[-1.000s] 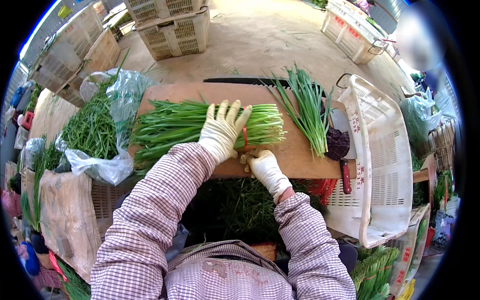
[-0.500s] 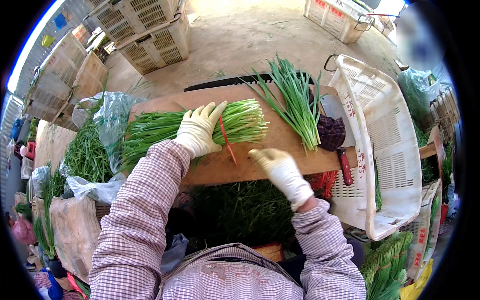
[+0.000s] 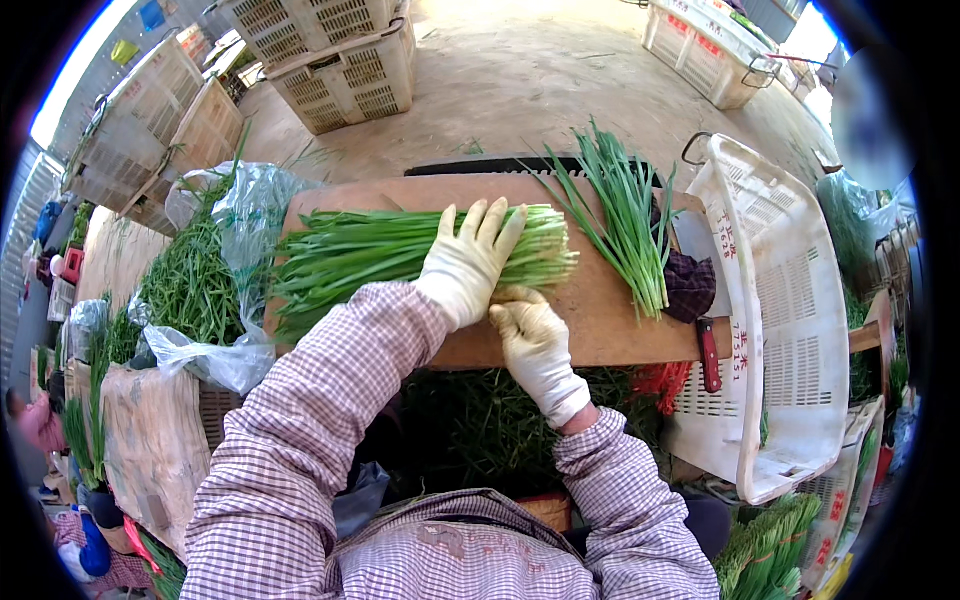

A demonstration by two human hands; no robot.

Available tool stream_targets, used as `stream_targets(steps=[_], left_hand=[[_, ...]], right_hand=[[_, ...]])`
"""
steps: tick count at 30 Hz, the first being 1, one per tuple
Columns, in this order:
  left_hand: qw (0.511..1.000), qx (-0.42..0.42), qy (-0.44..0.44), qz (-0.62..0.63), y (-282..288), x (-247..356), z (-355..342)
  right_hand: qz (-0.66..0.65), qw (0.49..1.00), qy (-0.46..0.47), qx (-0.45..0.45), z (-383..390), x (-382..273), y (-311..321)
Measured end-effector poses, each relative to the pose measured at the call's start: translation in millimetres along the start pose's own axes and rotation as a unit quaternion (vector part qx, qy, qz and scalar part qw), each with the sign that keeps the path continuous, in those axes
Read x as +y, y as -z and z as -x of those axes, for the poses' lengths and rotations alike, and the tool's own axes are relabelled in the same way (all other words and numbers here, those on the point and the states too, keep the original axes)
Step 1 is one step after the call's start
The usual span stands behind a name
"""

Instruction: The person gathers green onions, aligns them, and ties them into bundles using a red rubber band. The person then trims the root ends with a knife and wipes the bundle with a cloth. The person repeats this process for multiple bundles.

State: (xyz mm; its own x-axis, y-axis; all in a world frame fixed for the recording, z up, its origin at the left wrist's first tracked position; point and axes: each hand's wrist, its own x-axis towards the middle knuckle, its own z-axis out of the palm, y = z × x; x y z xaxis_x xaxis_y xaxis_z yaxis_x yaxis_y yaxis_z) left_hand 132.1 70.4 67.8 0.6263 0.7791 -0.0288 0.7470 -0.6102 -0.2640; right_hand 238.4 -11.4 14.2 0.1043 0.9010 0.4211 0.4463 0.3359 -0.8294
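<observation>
A thick bundle of garlic chives (image 3: 360, 245) lies across the brown board (image 3: 420, 345), its pale cut ends to the right. My gloved left hand (image 3: 470, 262) grips it from above near those ends, fingers stretched over the stalks. Close against its wrist side, my gloved right hand (image 3: 532, 335) is closed in a pinch at the bundle's near edge. What it pinches is hidden; the red tie seen earlier around the bundle does not show now. A smaller loose bunch of chives (image 3: 628, 225) rests on the right of the board.
A dark checked cloth (image 3: 690, 286) and red-handled knife (image 3: 709, 355) sit at the board's right end, beside a large white crate (image 3: 800, 380). Plastic bags (image 3: 262, 215) with loose greens stand left. Stacked crates (image 3: 345, 85) are beyond; trimmed leaves (image 3: 490, 425) lie below the board.
My left hand has slid right along the bundle toward the cut ends and over where the red tie was. My right hand has come in beside it, its fingers now pinched.
</observation>
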Motion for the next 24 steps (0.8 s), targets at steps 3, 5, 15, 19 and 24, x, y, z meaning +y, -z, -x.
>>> stream_targets(steps=[3,5,15,19,24], left_hand=[[0.999,-0.034,-0.007,-0.019,11.1,-8.8,-16.1],[1.000,-0.016,-0.010,-0.018,-2.2,-13.3,-17.6],[0.999,-0.036,-0.002,0.023,-9.3,-15.3,-18.0],[1.000,0.020,0.009,-0.017,-25.2,-1.7,-4.5],[0.995,0.093,0.027,-0.018,-42.4,8.0,3.1]], right_hand=[[-0.202,0.967,-0.152,0.026,-20.7,-10.0,0.1],[-0.412,0.837,-0.359,-0.021,-27.8,-19.7,5.4],[-0.510,0.753,-0.415,0.037,0.3,-23.7,4.4],[-0.510,0.758,-0.407,0.024,-6.1,-39.3,19.0],[-0.463,0.791,-0.398,-0.037,-31.4,-67.0,28.6]])
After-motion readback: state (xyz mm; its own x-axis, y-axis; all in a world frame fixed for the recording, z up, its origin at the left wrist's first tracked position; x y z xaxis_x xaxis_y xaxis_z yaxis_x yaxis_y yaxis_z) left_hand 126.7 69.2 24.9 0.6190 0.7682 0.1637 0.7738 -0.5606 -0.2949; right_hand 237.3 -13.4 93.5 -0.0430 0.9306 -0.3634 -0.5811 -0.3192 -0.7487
